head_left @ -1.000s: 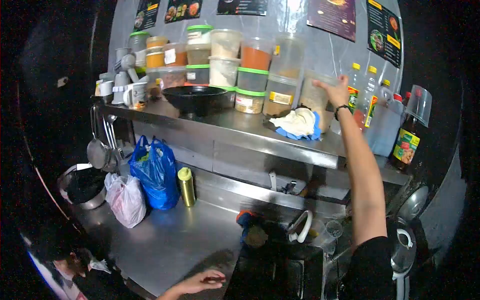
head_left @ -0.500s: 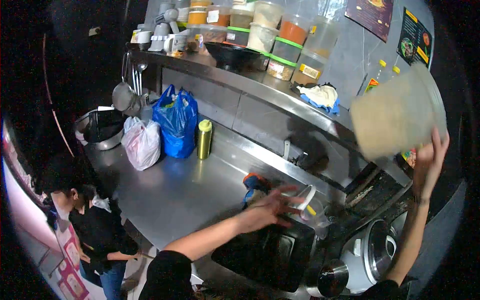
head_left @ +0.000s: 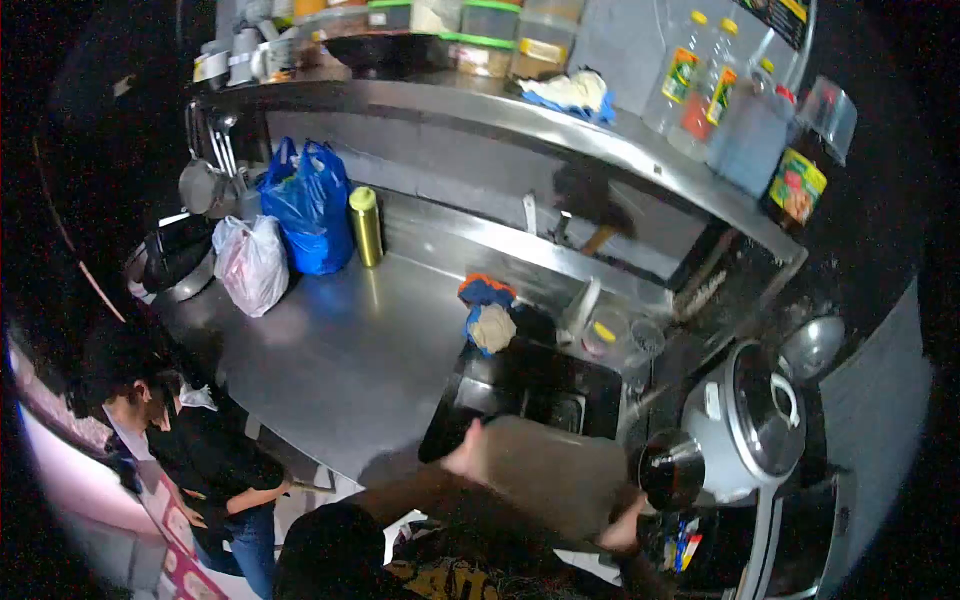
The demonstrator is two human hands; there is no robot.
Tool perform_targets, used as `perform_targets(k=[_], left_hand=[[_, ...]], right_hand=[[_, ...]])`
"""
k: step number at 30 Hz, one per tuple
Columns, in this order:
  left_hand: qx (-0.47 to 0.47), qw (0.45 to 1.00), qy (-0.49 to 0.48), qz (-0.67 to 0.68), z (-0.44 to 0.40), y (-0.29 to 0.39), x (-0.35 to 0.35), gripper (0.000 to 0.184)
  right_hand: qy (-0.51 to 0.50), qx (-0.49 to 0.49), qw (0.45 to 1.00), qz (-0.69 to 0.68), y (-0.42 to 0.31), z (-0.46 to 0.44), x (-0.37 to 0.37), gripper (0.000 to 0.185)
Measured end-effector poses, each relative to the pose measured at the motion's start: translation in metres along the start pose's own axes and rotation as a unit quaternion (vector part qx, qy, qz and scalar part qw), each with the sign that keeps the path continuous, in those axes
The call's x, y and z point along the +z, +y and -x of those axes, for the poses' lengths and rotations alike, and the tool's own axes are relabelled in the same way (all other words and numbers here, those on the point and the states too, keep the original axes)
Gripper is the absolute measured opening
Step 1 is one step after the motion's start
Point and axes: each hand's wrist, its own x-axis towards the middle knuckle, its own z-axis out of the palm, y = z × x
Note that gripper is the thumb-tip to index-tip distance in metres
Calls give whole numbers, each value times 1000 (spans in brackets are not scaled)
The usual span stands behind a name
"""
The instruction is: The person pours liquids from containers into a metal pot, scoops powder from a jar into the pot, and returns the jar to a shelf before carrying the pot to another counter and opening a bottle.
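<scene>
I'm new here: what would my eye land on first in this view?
Probably the large, blurred greyish-brown container between the left hand and the right hand, low in the middle. Next, the shiny blue plastic bag toward the back left of the grey metal counter, beside a slim gold bottle with a yellowish lid.

A blue bag (head_left: 315,225) stands between a whitish bag (head_left: 252,272) and a gold bottle (head_left: 367,235).

A metal shelf (head_left: 420,98) is set along a grey wall (head_left: 632,60) above a metal counter (head_left: 310,350), whose shiny top is streaked with reflections.
</scene>
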Motion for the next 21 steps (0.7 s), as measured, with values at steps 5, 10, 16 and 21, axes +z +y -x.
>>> perform_targets(k=[5, 10, 16, 21], left_hand=[[48, 984, 108, -132, 93, 15, -64, 60], [82, 915, 244, -310, 136, 5, -48, 53], [89, 840, 409, -346, 91, -10, 47, 58], [142, 775, 436, -435, 57, -17, 75, 60]], right_hand=[[-297, -287, 700, 583, 63, -104, -132, 99], [-395, -33, 847, 354, 30, -75, -54, 92], [-331, -202, 807, 446, 38, -85, -15, 89], [-335, -259, 795, 435, 27, -65, 8, 103]])
